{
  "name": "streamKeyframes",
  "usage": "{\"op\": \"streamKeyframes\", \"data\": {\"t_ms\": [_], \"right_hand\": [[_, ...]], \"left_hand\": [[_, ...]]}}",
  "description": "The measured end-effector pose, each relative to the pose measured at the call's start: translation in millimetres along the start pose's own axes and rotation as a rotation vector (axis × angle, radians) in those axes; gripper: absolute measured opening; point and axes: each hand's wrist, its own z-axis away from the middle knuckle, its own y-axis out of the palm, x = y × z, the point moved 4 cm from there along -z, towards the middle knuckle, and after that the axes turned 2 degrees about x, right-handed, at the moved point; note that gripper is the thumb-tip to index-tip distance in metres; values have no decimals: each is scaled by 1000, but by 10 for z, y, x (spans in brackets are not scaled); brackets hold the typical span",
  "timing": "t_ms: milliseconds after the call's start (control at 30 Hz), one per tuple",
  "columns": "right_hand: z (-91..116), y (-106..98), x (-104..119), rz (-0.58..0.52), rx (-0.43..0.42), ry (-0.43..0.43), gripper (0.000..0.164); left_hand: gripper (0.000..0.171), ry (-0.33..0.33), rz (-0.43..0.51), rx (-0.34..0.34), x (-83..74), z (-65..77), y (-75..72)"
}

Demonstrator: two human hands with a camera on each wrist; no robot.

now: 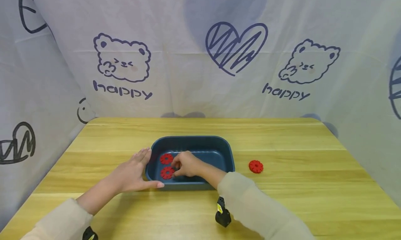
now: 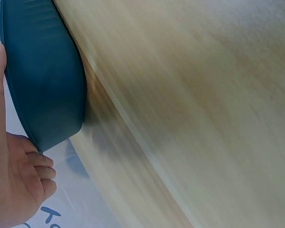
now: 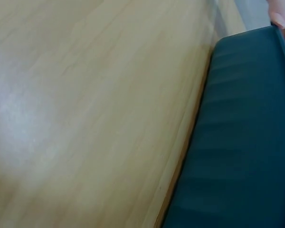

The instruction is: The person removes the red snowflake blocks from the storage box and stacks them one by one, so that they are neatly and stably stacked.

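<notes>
While the straight-fingered left hand (image 1: 131, 173) braces the bin (image 1: 194, 186), the right hand (image 1: 188, 164), grip unclear, apparently places red discs (image 1: 166, 159) mid-frame, the loose disc (image 1: 256, 166) at frame right likely needing pinching next.

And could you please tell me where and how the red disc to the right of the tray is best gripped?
I'd pinch the red disc across its notched rim, coming from above: it lies low and flat on the table, with nothing touching its edge.

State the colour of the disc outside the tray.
The notched disc is red, best in the head view.
</notes>
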Motion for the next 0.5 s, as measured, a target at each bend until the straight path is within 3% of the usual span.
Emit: {"op": "streamKeyframes", "data": {"t_ms": [500], "right_hand": [[-56, 35, 42, 81, 21, 22, 15]], "left_hand": [[113, 7, -1, 1, -22, 19, -50]]}}
